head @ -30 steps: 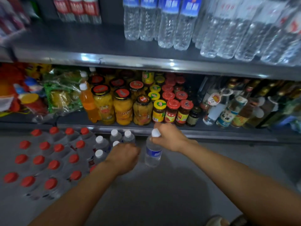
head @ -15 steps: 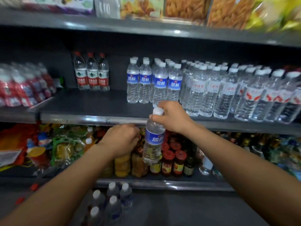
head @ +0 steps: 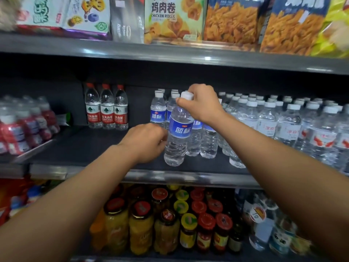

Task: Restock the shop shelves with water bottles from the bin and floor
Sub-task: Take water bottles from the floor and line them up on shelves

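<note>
My right hand [head: 203, 103] grips a clear water bottle with a blue label [head: 178, 133] by its white cap. The bottle hangs just over the front of the middle shelf [head: 85, 144], in front of a row of the same blue-label bottles [head: 158, 112]. My left hand [head: 145, 142] is curled into a loose fist right beside the bottle's lower left side. Nothing shows in its fingers. The bottle's base is at about the level of the shelf surface; whether it touches I cannot tell.
Three red-label bottles [head: 106, 108] stand at the shelf's back left, with bare dark shelf in front of them. White-label water bottles [head: 287, 125] fill the right side. Wrapped red packs [head: 20, 127] lie far left. Snack boxes [head: 170, 19] sit above, jars [head: 166, 224] below.
Both hands rose from near the floor to the middle shelf. My right hand carried the blue-label bottle up and forward over the shelf's front edge; my left hand stayed beside it.
</note>
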Tool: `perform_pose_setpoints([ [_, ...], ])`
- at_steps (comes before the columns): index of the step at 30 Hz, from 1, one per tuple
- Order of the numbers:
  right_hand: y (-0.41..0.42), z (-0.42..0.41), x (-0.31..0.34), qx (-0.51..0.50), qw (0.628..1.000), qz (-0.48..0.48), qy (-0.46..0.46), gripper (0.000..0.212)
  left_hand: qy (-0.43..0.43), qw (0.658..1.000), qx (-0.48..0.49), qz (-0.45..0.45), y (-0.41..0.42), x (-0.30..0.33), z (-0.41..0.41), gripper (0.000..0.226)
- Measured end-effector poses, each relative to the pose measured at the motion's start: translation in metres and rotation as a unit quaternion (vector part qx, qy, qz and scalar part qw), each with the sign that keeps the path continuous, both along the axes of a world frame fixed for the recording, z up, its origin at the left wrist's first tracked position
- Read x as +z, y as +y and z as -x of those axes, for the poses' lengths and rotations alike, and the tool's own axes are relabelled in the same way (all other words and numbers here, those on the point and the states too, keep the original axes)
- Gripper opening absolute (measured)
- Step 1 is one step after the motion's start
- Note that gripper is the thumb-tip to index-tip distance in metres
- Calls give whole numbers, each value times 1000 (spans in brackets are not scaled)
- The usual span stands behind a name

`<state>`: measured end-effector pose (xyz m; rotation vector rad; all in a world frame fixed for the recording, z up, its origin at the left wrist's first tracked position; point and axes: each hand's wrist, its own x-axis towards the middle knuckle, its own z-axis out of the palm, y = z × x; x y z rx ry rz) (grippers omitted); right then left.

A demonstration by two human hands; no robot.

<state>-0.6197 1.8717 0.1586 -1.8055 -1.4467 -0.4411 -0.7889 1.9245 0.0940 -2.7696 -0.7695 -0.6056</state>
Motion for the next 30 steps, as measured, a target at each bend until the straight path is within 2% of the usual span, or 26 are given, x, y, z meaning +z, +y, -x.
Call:
perform_pose_setpoints([
  [8, 69, -36, -14, -40, 998, 39, 0, 37, 12, 1000, 9, 16, 53, -32, -25, 16],
  [16, 104, -58, -6, -64, 995, 80, -12, 36, 18, 999, 10, 32, 77, -53, -38, 19],
  [21, 114, -58, -5, -72, 992, 101, -21, 33, 24, 999, 10, 35, 79, -58, -40, 20],
  [30, 101, -47, -14, -68, 995, 75, 9, 36, 29, 999, 18, 35, 67, -51, -28, 19],
])
